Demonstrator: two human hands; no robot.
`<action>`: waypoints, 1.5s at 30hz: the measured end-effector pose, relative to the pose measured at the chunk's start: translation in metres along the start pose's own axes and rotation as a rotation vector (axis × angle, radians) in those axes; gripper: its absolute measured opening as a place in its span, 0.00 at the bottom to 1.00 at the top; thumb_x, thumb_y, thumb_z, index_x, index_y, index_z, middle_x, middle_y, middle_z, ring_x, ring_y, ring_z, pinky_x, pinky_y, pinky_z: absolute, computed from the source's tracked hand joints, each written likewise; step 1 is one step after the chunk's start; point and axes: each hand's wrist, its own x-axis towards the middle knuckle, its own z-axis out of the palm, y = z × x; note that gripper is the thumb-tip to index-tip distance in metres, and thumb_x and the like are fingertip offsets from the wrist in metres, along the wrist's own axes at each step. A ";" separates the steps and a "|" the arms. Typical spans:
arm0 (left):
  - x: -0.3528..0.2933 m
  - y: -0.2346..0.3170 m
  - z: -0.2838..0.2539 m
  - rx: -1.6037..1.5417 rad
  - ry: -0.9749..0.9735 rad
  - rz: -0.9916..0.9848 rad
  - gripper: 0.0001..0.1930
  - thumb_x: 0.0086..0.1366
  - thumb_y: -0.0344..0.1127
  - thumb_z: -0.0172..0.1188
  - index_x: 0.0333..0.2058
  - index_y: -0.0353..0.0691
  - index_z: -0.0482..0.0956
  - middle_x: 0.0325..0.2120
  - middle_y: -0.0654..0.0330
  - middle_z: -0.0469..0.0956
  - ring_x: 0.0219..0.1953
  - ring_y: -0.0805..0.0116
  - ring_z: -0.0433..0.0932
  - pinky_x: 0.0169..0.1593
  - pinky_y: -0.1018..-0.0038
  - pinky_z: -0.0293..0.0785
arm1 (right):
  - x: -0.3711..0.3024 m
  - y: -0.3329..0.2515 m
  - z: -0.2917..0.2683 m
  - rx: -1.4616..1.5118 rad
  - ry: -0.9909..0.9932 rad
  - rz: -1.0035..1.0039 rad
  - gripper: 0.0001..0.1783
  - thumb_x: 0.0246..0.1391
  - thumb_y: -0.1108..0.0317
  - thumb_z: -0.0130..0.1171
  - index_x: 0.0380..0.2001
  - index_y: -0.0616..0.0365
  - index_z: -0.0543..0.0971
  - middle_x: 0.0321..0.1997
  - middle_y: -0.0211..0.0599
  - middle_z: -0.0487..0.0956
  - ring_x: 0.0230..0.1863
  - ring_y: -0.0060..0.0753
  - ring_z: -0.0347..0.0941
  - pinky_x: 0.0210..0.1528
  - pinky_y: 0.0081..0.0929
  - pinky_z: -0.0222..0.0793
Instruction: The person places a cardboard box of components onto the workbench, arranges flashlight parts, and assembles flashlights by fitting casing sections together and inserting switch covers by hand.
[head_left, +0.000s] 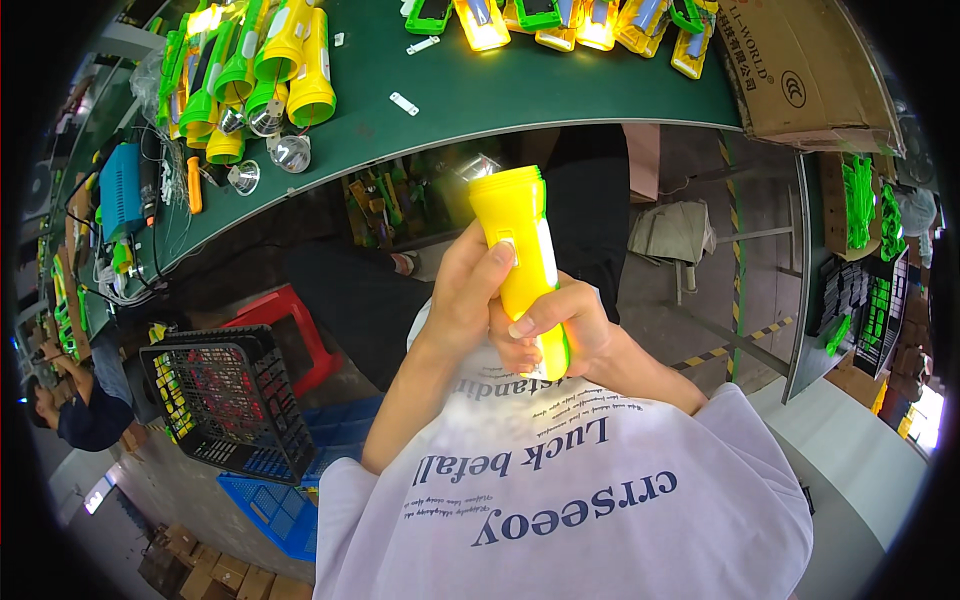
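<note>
A yellow flashlight body [527, 262] with a green strip along its side is held in front of my chest, its wide threaded end pointing away from me. My left hand [462, 290] wraps around it from the left, the thumb on the pale switch [506, 240]. Around the narrow lower end is my right hand [580, 322], its thumb laid across the body. Just past the wide end shows a shiny reflector [477, 168]; whether it is joined to the body I cannot tell.
On the green table [400, 130] are yellow-green flashlights [312, 80], loose reflectors [290, 153], an orange-handled tool [194, 185] and a blue box [120, 190]. A cardboard box [815, 75] stands far right. A black crate [230, 400], red stool [300, 330] and person [95, 415] are left.
</note>
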 end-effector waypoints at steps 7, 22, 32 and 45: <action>-0.001 -0.004 0.000 0.036 0.008 0.022 0.25 0.68 0.51 0.46 0.48 0.32 0.71 0.37 0.51 0.79 0.36 0.68 0.80 0.43 0.74 0.76 | -0.001 -0.002 0.002 -0.010 -0.005 0.005 0.07 0.37 0.73 0.55 0.22 0.65 0.72 0.13 0.42 0.67 0.13 0.33 0.62 0.20 0.31 0.62; -0.003 -0.001 -0.001 0.045 -0.038 0.149 0.47 0.53 0.68 0.63 0.55 0.28 0.68 0.43 0.49 0.77 0.46 0.64 0.77 0.50 0.71 0.73 | -0.002 0.007 0.008 -0.616 0.068 -0.309 0.22 0.38 0.78 0.60 0.41 0.63 0.72 0.21 0.36 0.75 0.19 0.32 0.72 0.25 0.27 0.68; -0.015 0.027 0.005 0.313 -0.095 0.489 0.20 0.43 0.33 0.66 0.37 0.36 0.74 0.27 0.58 0.78 0.39 0.61 0.78 0.50 0.64 0.70 | 0.011 0.018 -0.014 -1.423 0.121 -0.825 0.19 0.27 0.74 0.66 0.30 0.64 0.76 0.19 0.45 0.75 0.23 0.55 0.76 0.23 0.34 0.70; -0.041 0.033 -0.044 1.024 0.495 0.612 0.51 0.48 0.70 0.66 0.56 0.30 0.64 0.58 0.44 0.66 0.60 0.52 0.67 0.60 0.59 0.63 | 0.013 -0.055 -0.015 -2.352 0.284 -0.672 0.18 0.32 0.68 0.63 0.31 0.56 0.71 0.22 0.36 0.75 0.24 0.43 0.76 0.24 0.38 0.69</action>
